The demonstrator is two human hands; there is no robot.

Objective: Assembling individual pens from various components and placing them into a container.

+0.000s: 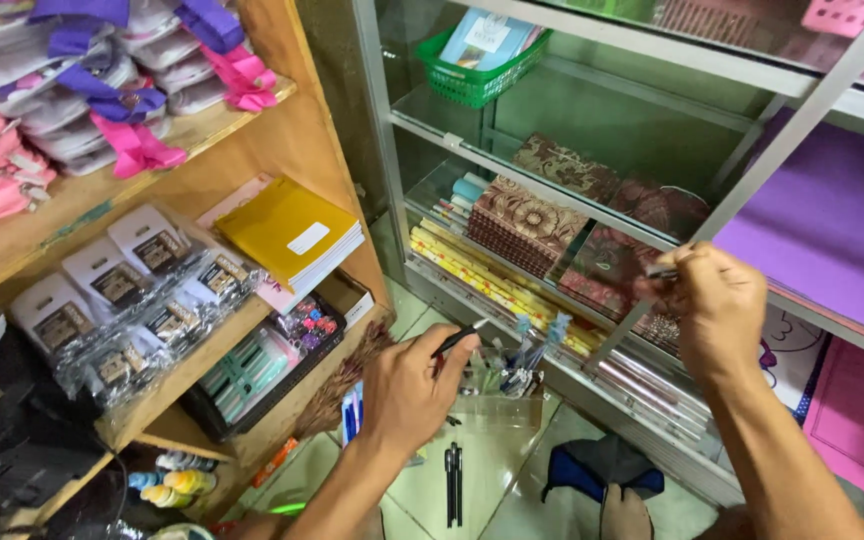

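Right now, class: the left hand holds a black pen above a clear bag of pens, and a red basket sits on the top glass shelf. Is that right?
Not quite. The head view shows the basket is green, not red. The rest stands: the left hand holds a black pen above the clear bag of pens.

A single camera sits on the person's head and looks steeply down and forward. It is close enough that both forearms enter from the bottom edge, the left hand (407,390) at centre and the right hand (717,305) further right. The wooden shelves (282,120) fill the left side, the glass cabinet (472,150) the right, with the tiled floor (492,470) below.
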